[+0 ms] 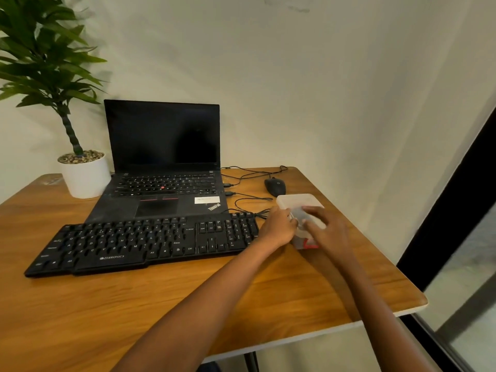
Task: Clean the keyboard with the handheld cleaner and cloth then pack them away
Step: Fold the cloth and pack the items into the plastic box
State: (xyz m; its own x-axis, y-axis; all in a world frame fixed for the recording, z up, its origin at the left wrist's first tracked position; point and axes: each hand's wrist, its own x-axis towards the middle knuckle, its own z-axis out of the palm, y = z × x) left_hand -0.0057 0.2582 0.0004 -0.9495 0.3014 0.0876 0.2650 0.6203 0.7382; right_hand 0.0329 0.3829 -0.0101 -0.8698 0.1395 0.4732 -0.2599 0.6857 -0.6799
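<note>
Just beside keyboard (139,241), translucent box (300,201), left grip (279,229) and right grip (328,233) both clamped around it

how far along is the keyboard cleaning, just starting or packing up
Done: nothing provable; no cleaner or cloth lies out on the table. In hand: the left hand and right hand grip the plastic box beside the keyboard. Left: unclear; this could be unpacking to start or packing away.
</note>
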